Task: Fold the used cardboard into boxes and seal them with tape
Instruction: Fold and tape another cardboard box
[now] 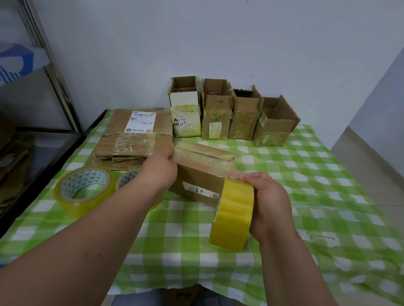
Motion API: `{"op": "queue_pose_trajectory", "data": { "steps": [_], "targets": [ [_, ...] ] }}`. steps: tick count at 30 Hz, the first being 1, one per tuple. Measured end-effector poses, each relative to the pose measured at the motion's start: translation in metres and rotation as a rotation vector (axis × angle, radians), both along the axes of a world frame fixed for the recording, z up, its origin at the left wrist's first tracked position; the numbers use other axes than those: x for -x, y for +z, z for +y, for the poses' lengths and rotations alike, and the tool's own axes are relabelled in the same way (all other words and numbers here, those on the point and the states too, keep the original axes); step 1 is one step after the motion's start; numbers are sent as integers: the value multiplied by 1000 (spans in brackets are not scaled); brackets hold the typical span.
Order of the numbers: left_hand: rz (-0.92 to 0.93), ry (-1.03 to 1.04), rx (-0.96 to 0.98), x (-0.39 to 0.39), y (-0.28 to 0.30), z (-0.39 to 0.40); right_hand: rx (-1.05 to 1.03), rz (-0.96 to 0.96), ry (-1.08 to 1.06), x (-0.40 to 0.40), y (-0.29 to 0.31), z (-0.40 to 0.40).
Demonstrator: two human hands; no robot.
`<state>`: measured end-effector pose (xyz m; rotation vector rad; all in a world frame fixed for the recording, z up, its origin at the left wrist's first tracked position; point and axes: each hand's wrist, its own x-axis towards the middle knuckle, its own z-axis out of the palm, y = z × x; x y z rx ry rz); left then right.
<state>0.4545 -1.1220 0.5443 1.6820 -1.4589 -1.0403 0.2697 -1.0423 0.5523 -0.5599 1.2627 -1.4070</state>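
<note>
A small cardboard box (203, 172) with a shipping label stands in the middle of the green checked table (312, 209), its top flaps closed under clear tape. My left hand (158, 171) grips the box's upper left edge. My right hand (268, 204) holds a yellow tape roll (233, 218) upright at the box's right side, and a clear strip runs from the roll onto the box top. A stack of flattened cardboard (134, 142) lies at the left rear.
Several open-topped taped boxes (230, 111) stand in a row at the table's back by the wall. Two more tape rolls (84, 187) lie at the front left, one partly behind my left forearm. More flat cardboard (0, 156) lies on the floor at the left.
</note>
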Motion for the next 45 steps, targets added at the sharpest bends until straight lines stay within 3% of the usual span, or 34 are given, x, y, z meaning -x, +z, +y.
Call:
{"op": "queue_pose_trajectory", "data": {
  "steps": [4,8,13,19,23,28,31,33,35,37,45],
  "targets": [
    [-169,32,66,2,11,-5,29,-57,44,3,5,9],
    [-634,-107,305,15,24,15,55,87,-48,17,11,8],
    [-789,-333,298,34,22,39,-22,49,50,19,14,1],
    [-639,-482,261,23,30,36,-32,53,87,21,9,9],
    [-621,-635,234,9,43,33,-44,26,197,17,6,13],
    [-606,-677,243,4,36,39,-16,66,194,10,11,15],
    [-427,-522,321,4,30,45,39,80,177,11,20,15],
    [-210,-395,330,8,38,54,86,124,197,10,29,16],
    [14,-379,240,15,51,64,120,149,224,6,36,19],
    [108,-436,173,21,63,72,150,191,247,1,40,23],
    [53,-470,109,19,70,88,202,392,282,-9,39,43]
  ]
}}
